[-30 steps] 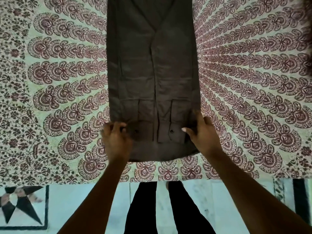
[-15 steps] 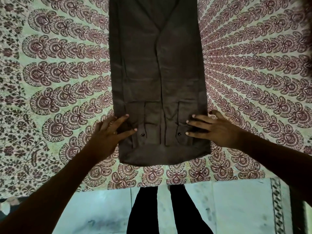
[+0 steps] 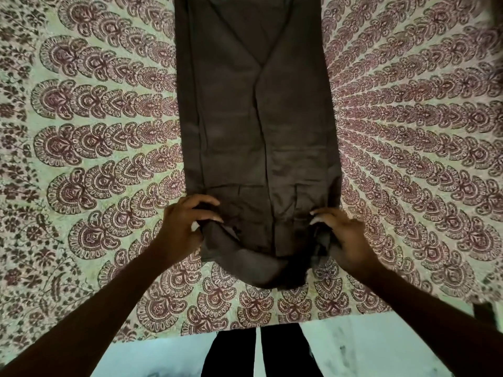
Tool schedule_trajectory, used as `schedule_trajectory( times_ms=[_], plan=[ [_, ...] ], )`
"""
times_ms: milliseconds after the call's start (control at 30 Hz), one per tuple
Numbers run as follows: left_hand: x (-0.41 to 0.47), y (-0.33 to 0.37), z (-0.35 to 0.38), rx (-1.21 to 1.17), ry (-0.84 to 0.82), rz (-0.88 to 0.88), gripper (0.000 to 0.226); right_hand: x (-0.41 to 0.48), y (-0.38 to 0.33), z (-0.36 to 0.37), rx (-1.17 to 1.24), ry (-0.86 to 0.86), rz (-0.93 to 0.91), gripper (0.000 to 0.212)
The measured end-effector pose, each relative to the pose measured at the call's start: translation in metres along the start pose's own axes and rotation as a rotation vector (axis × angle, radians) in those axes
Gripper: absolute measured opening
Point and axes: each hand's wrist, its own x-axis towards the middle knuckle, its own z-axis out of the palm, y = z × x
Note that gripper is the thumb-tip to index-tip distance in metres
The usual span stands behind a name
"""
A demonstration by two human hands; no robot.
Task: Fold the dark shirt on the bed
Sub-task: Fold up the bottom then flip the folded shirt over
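Observation:
The dark shirt (image 3: 253, 118) lies as a long narrow strip down the middle of the bed, its sides folded in. My left hand (image 3: 182, 227) grips the shirt's near left corner, fingers curled round the cloth. On the near right corner my right hand (image 3: 340, 235) also holds the fabric. The near end of the shirt is lifted off the bed between both hands and sags in the middle.
The bed is covered by a pale green sheet (image 3: 95, 159) with a maroon fan pattern. Its near edge runs across the bottom of the view, with a pale floor (image 3: 353, 349) and my dark trouser legs (image 3: 258, 352) below.
Both hands were lying flat on the shirt's near end with fingers spread. Now they have curled round its near corners and raised that end off the bed.

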Motion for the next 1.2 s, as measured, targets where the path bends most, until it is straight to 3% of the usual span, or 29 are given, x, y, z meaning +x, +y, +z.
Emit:
schedule_trajectory(
  times_ms=[133, 200, 300, 433, 533, 700, 767, 867, 1000, 1133, 1200],
  plan=[
    [0.021, 0.000, -0.016, -0.275, 0.094, -0.175, 0.041, 0.020, -0.023, -0.023, 0.397, 0.187, 0.303, 0.044],
    [0.036, 0.009, -0.026, -0.356, 0.196, -0.319, 0.052, 0.041, -0.030, -0.037, 0.479, 0.235, 0.369, 0.032],
    [0.069, 0.023, -0.032, -0.556, 0.292, -0.537, 0.035, 0.087, -0.027, -0.056, 0.537, 0.301, 0.366, 0.007],
    [0.099, 0.022, -0.027, -0.599, 0.345, -0.724, 0.017, 0.144, -0.008, -0.060, 0.501, 0.269, 0.366, 0.016],
    [0.110, 0.016, -0.025, -0.601, 0.408, -0.796, 0.024, 0.172, -0.008, -0.062, 0.493, 0.272, 0.337, 0.013],
    [0.120, 0.015, -0.026, -0.659, 0.488, -0.795, 0.013, 0.188, -0.001, -0.061, 0.517, 0.358, 0.297, 0.020],
    [0.122, 0.016, -0.025, -0.699, 0.515, -0.753, 0.010, 0.193, 0.000, -0.060, 0.564, 0.386, 0.321, 0.013],
    [0.124, 0.018, -0.021, -0.718, 0.574, -0.670, 0.015, 0.200, -0.004, -0.057, 0.725, 0.486, 0.348, 0.019],
    [0.125, 0.017, -0.021, -0.786, 0.609, -0.634, 0.024, 0.206, -0.013, -0.057, 0.765, 0.584, 0.276, 0.022],
    [0.128, 0.015, -0.024, -0.866, 0.632, -0.622, 0.035, 0.212, -0.016, -0.058, 0.710, 0.615, 0.207, 0.016],
    [0.132, 0.015, -0.023, -0.785, 0.648, -0.669, 0.031, 0.218, -0.010, -0.054, 0.625, 0.589, 0.281, 0.016]
  ],
)
